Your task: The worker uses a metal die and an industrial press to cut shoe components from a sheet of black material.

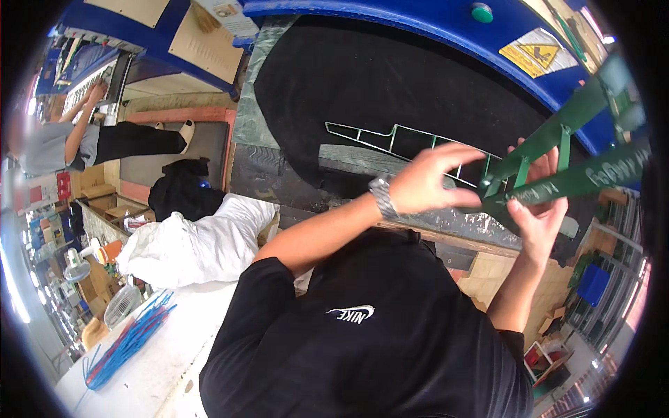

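Green metal — a ladder-like frame [584, 180] — is slanting up rightward, my right hand [542, 221] gripping its lower rail; my left hand [435, 180] is curving half-open at its left end, contact being unclear.

Green ladder-like frame [585, 177] held in the right-hand grip [540, 221] — raised over the right end of the desk [256, 129].
The left-hand grip [428, 181] curves, thumb and fingers parted, at the frame's lower end. A black sheet [334, 70] covers much of the desk, a thin outlined frame [433, 141] showing against it; a blue machine beam [418, 21] spans the far edge — bunched white cloth [191, 244] beyond the near left corner.
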`<state>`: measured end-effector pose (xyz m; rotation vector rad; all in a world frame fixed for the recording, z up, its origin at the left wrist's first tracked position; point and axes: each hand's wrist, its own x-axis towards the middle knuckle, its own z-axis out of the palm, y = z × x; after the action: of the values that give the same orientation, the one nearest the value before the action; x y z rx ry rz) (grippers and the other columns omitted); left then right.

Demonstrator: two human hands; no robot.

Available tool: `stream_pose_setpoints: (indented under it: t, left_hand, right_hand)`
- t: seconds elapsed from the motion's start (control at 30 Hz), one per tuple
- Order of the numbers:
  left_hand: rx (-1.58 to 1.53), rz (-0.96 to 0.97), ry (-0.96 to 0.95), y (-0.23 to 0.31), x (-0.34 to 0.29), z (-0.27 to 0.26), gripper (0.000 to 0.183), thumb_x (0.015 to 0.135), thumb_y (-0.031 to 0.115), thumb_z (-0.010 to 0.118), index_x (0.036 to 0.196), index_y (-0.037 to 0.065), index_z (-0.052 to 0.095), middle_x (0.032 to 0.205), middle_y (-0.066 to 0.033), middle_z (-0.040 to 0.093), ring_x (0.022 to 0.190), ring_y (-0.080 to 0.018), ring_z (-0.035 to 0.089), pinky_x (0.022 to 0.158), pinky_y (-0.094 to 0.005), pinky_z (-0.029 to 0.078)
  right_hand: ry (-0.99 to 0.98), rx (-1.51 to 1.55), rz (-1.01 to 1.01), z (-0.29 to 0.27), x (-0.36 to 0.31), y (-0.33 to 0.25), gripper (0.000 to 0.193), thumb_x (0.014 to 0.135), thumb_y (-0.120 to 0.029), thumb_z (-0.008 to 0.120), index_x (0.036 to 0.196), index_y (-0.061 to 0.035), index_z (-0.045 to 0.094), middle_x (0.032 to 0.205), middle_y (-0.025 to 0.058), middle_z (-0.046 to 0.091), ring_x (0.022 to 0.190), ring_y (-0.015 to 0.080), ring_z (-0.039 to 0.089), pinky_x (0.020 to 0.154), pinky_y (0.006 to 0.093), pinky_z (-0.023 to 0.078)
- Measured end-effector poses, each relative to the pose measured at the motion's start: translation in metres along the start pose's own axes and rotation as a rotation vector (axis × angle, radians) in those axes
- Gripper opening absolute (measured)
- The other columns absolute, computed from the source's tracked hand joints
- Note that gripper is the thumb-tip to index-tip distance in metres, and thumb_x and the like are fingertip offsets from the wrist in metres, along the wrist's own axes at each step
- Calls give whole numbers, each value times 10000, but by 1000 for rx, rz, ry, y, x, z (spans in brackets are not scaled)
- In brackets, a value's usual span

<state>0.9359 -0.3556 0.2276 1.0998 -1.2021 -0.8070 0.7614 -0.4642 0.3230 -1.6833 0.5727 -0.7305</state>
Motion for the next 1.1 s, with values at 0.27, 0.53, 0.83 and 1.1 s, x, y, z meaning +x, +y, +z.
stream_pose_setpoints:
  t: [0.27,0.53,0.83,1.1]
  left_hand:
    - [39,-225,709,-23,-33,-142,259,973,183,671,1142,-13,676,971,-59,720,873,-87,662,792,-237,530]
    - [596,-436,572,-58,-49,-159,354,978,323,628,1113,9,719,998,-152,708,908,-268,701,820,-345,539]
    - [751,-473,545,-99,-59,-162,280,949,304,636,998,64,770,1011,-131,724,955,-299,686,835,-386,539]
    - [817,-478,461,-119,-71,-174,289,941,334,661,1055,91,769,1106,-107,699,1018,-284,668,862,-385,520]
  right_hand:
    - [-313,-839,-81,-15,76,33,871,662,-12,833,1449,-21,460,1410,178,557,1297,286,553,1108,365,408]
    - [-613,-924,2,24,126,113,834,694,-97,833,1435,-20,458,1370,226,552,1278,384,526,1084,412,433]
    - [-704,-912,10,30,130,153,682,818,-174,776,1414,-2,492,1386,223,558,1285,369,535,1085,403,442]
    - [-46,-1020,166,-84,74,186,370,925,-231,675,1220,-9,658,1200,194,668,1118,334,653,958,385,510]
